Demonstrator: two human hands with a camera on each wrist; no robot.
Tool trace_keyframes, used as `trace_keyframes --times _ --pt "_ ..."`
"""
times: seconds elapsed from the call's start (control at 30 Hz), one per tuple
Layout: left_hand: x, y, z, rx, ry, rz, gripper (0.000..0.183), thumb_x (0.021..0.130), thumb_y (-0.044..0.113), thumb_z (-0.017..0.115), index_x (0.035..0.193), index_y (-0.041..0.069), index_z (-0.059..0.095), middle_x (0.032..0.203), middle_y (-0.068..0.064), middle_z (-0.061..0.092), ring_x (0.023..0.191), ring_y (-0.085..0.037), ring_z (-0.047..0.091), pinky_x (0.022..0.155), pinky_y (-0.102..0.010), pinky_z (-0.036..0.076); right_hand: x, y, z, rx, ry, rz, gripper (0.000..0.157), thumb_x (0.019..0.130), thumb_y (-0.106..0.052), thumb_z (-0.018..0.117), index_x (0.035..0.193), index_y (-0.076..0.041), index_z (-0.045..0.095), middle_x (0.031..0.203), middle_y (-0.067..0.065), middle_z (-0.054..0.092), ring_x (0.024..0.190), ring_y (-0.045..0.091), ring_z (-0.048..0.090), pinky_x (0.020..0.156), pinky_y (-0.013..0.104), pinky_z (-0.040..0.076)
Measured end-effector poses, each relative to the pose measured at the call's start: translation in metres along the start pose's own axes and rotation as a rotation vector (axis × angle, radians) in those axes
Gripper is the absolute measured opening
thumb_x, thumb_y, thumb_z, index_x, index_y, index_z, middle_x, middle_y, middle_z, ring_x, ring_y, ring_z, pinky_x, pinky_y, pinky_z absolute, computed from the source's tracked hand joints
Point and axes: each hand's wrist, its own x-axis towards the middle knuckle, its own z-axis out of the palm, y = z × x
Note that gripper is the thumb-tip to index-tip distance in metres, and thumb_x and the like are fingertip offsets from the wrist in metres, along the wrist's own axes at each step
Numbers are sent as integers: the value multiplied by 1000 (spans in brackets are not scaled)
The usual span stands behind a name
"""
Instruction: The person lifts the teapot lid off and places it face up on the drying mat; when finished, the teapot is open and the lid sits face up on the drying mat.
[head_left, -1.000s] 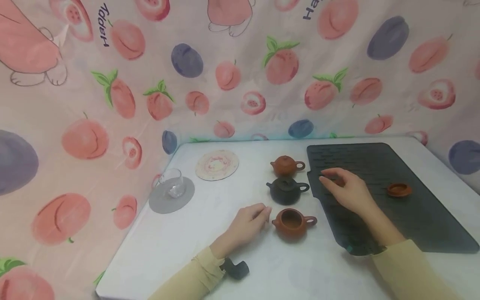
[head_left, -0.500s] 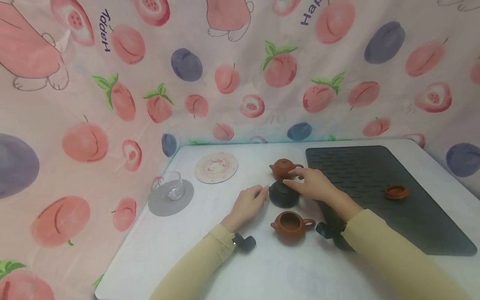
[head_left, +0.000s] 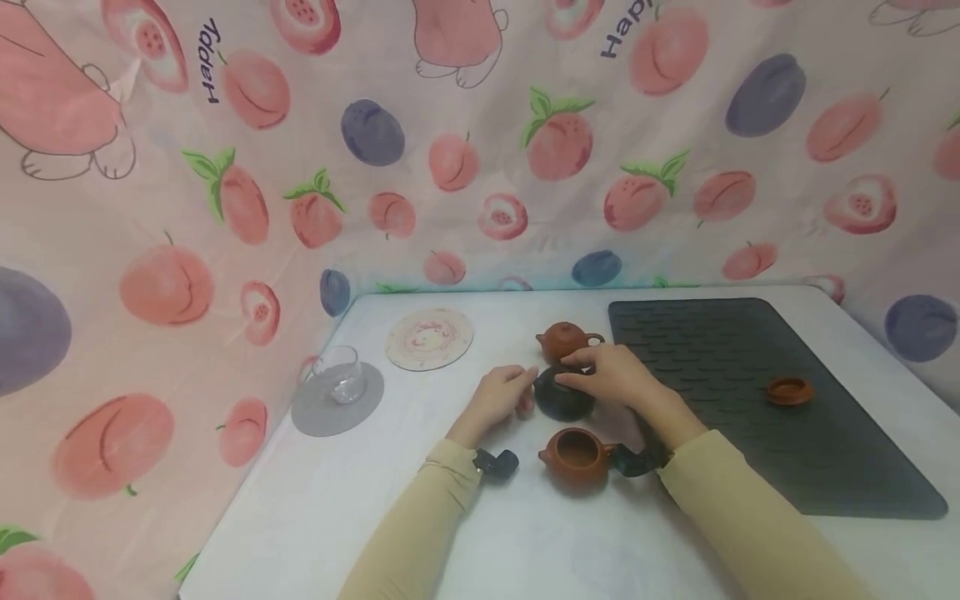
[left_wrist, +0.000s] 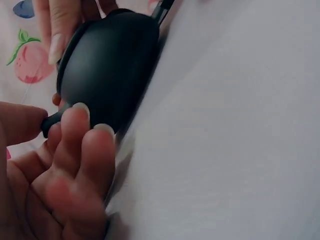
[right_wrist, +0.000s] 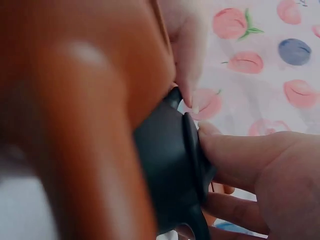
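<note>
The dark pot (head_left: pixel 562 402) stands on the desk (head_left: pixel 337 500), right of its middle, near the left edge of the black tray (head_left: pixel 712 442). The left hand (head_left: pixel 498 396) grasps it at the spout, with thumb and fingers on different sides. The right hand (head_left: pixel 618 377) pinches the dark lid (right_wrist: pixel 199 165) on the pot's top; I see no gap under it. So the step in hand seems to be taking hold of this lid. The next move, as I judge, calls for a steady left grip and a straight lift by the right fingers.

The space around is narrow. The back pot (head_left: pixel 562 343), with its lid on, is just behind the right fingers. The front pot (head_left: pixel 573 467), uncovered, is just under the right wrist, and the camera (head_left: pixel 637 458) there could knock its handle. A brown lid (head_left: pixel 789 392) lies near the tray's right edge. Toward the desk's left edge, well apart, a glass cup (head_left: pixel 341 373) is on a grey mat (head_left: pixel 318 419).
</note>
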Motion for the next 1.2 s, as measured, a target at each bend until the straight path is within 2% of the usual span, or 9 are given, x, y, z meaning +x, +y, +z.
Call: trace_keyframes --times 0.13,0.3,0.47,0.73,0.93,1.2 --pt "1 -5 1 -84 -25 -12 48 106 46 51 76 8 56 65 -5 63 47 -18 55 38 -30 44 -1 0 4 19 9 42 49 95 -47 73 129 -12 71 122 10 71 115 35 64 96 57 49" --pt "1 -8 2 -97 -22 9 48 107 44 50 76 8 55 65 -6 62 45 -18 54 40 -32 48 -5 1 6 40 14 71 51 95 -49 72 133 -14 70 121 11 71 109 33 66 92 56 51" --pt "0 -6 3 -107 -9 14 46 108 43 50 76 9 55 65 -6 61 45 -18 54 40 -31 48 -6 3 7 46 27 56 45 95 -46 72 131 -18 72 117 10 72 105 31 67 89 54 52" --pt "0 -8 5 -114 7 24 47 108 43 50 76 9 55 65 -6 61 44 -18 53 40 -31 47 -7 3 5 83 103 50 26 93 -38 78 112 -21 80 106 1 76 106 31 66 89 53 50" --pt "-2 -11 6 -131 -3 26 45 108 41 50 77 9 56 66 -5 61 48 -18 55 41 -31 48 -9 1 7 72 114 33 24 93 -34 78 110 -17 81 103 3 77 102 31 67 86 51 52" --pt "-1 -9 3 -126 5 42 46 108 41 49 78 8 56 67 -6 61 51 -18 57 44 -33 51 -7 1 4 100 131 30 23 92 -32 79 110 -17 81 103 2 77 104 30 66 87 51 52"
